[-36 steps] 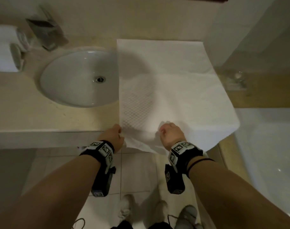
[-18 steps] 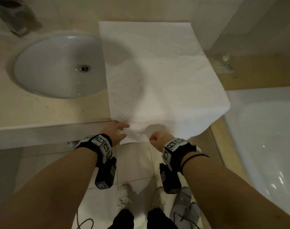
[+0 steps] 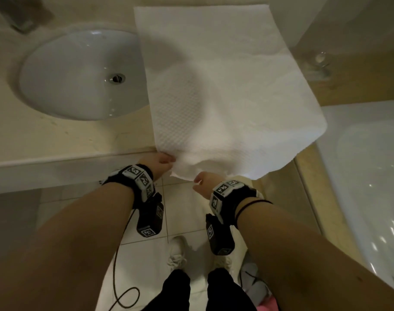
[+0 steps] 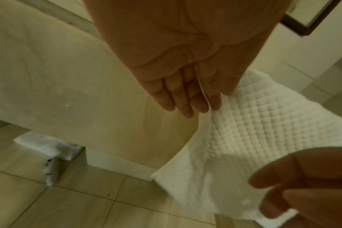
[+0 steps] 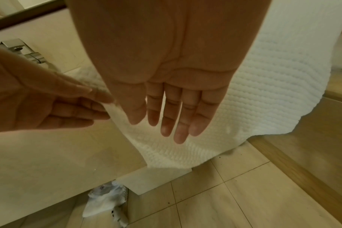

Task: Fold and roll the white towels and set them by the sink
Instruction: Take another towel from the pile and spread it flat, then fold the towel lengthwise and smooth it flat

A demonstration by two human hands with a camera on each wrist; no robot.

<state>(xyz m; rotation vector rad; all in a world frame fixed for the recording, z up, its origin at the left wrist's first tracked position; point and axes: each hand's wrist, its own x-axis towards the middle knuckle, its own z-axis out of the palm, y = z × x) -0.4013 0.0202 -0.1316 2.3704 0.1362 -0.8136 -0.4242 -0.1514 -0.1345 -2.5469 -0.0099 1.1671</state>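
Note:
A white waffle-weave towel (image 3: 225, 86) lies spread flat on the beige counter (image 3: 57, 140), just right of the round sink (image 3: 79, 75). Its near edge hangs over the counter's front. My left hand (image 3: 163, 161) pinches that edge at the near left corner; the right wrist view shows the thumb over the fingers (image 5: 84, 106) with the white hem between them. My right hand (image 3: 202, 184) is a little further right, in front of the hanging part. Its fingers (image 5: 172, 115) are straight and spread, and they hold nothing.
A white bathtub (image 3: 371, 164) fills the right side beyond a tan ledge. The chrome tap (image 5: 25, 52) stands behind the sink. A crumpled white cloth (image 5: 105, 200) lies on the tiled floor under the counter. My shoes (image 3: 177, 252) and a black cable (image 3: 122, 277) are below.
Both hands have drawn back from the counter top to its front edge, bringing the towel's near edge with them. The right hand, earlier a fist on the towel, now hangs just off it.

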